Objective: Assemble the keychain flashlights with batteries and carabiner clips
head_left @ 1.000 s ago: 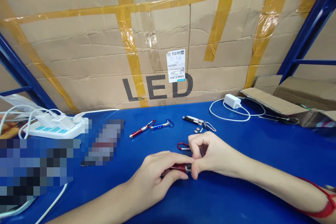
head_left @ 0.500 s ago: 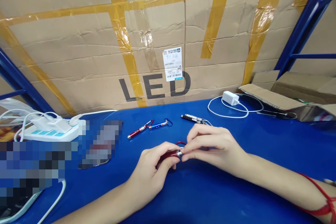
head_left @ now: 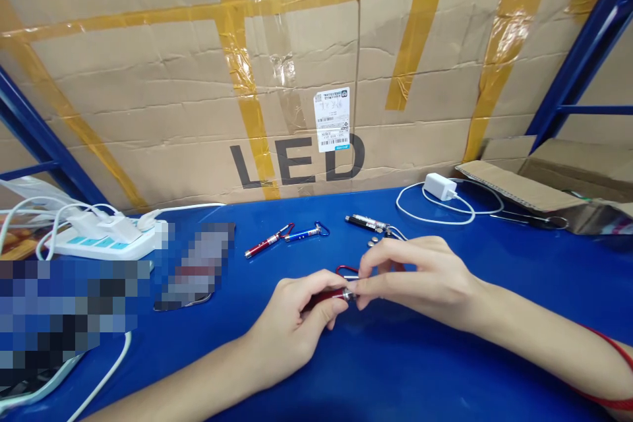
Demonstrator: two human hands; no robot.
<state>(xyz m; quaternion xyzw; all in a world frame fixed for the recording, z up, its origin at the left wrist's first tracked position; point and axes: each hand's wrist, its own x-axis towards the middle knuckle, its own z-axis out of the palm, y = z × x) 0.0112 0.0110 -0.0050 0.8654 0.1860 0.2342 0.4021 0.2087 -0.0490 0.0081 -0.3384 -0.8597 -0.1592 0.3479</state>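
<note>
A dark red metal tube (head_left: 332, 296) lies in my left hand (head_left: 301, 323), its fingers and thumb wrapped round it, with the silver end facing right. At that end, the fingertips of my right hand (head_left: 415, 280) are pinched on the silver tip. A red carabiner clip (head_left: 346, 270) shows just behind the fingers. Farther back lie a red penlight (head_left: 262, 246), a blue penlight (head_left: 302, 234) and a black and silver penlight pair (head_left: 366, 223). Small round silver pieces (head_left: 373, 242) sit near my right hand's knuckles.
On the blue table (head_left: 395, 369), a white power strip (head_left: 109, 244) and pixelated devices (head_left: 198, 270) stand left. A white charger (head_left: 440, 186) with its cable, tweezers (head_left: 534, 219) and an open carton (head_left: 578, 175) are right. A big cardboard box (head_left: 188, 92) stands behind.
The view has shifted slightly, moving the scene right. My right hand's fingers have changed their hold at the tube's end, and the silver end and small round pieces now show more.
</note>
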